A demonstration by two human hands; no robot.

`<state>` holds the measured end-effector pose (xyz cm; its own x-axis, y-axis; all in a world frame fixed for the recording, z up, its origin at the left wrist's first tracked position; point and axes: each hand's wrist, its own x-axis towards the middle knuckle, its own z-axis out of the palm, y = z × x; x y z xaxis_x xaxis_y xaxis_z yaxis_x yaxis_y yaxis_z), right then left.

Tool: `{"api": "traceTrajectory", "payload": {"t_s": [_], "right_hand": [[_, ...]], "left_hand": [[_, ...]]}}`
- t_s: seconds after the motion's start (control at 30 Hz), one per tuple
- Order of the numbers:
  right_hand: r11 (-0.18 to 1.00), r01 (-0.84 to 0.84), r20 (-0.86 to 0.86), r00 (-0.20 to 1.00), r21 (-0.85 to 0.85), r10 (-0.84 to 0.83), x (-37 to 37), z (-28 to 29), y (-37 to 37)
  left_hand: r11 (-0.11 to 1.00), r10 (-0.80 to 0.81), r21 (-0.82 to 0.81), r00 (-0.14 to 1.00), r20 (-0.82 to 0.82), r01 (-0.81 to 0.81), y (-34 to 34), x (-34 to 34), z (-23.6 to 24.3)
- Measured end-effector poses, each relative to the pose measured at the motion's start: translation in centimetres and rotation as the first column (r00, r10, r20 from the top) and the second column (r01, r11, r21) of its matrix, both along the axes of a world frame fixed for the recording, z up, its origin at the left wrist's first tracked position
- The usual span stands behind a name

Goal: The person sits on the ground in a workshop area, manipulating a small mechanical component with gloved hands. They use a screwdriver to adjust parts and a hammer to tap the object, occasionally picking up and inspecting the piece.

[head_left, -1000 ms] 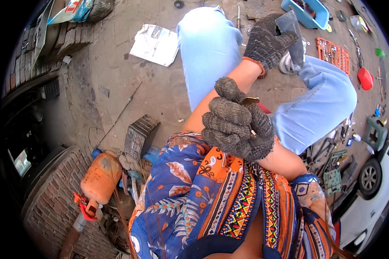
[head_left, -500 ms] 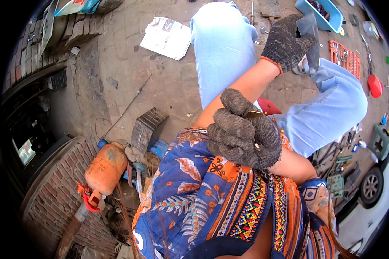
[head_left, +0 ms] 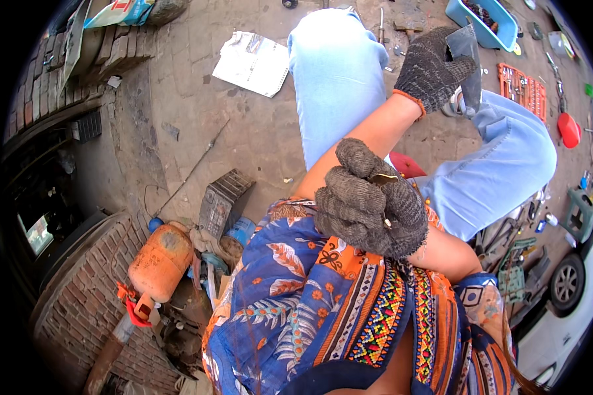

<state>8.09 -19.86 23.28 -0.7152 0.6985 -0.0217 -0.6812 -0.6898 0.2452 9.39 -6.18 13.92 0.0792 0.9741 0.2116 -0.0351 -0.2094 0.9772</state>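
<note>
Both my hands wear dark grey knitted gloves. My left hand, with an orange cuff, reaches out to the upper right above my knees. It is closed on a flat grey blade-like piece, long and tapering downward; its exact kind I cannot tell. My right hand is a closed fist in front of my chest, over my left forearm. A thin yellowish edge shows at its curled fingers, but what it grips is mostly hidden.
A blue tub holds dark parts. Near it lie an orange socket tray, a hammer and a red object. A paper pad lies on the paving. An orange tank stands lower left; a white car lower right.
The flat grey piece has tilted slightly, and my left hand has shifted a little left and down. My right fist stays nearly where it was. The whole view has moved slightly.
</note>
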Motion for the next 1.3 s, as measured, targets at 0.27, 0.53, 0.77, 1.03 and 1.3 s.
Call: {"api": "traceTrajectory", "payload": {"t_s": [0.27,0.53,0.77,1.03,1.3], "right_hand": [[0.993,0.113,-0.103,0.989,0.029,-0.110,0.3,-1.8,0.0],[0.795,0.428,0.685,0.418,0.431,-0.597,7.9,-1.5,9.7],[0.838,0.413,0.897,0.100,0.356,-0.430,11.3,-11.3,22.4],[0.887,0.238,0.916,-0.174,0.395,-0.361,8.3,-22.5,38.5],[0.771,-0.320,0.650,-0.415,0.550,-0.636,7.8,-27.3,47.8]], "left_hand": [[1.000,-0.003,0.003,0.989,-0.145,0.003,0.0,-0.4,-0.8],[0.985,0.104,-0.138,0.994,0.019,-0.100,-0.8,-1.7,-0.8],[0.859,0.433,-0.403,0.868,0.245,-0.315,-1.4,-3.8,-1.4],[0.771,0.471,-0.632,0.737,0.486,-0.076,-2.8,-9.0,4.2],[0.903,0.208,-0.420,0.950,0.233,-0.095,-2.1,-12.3,9.5]]}}
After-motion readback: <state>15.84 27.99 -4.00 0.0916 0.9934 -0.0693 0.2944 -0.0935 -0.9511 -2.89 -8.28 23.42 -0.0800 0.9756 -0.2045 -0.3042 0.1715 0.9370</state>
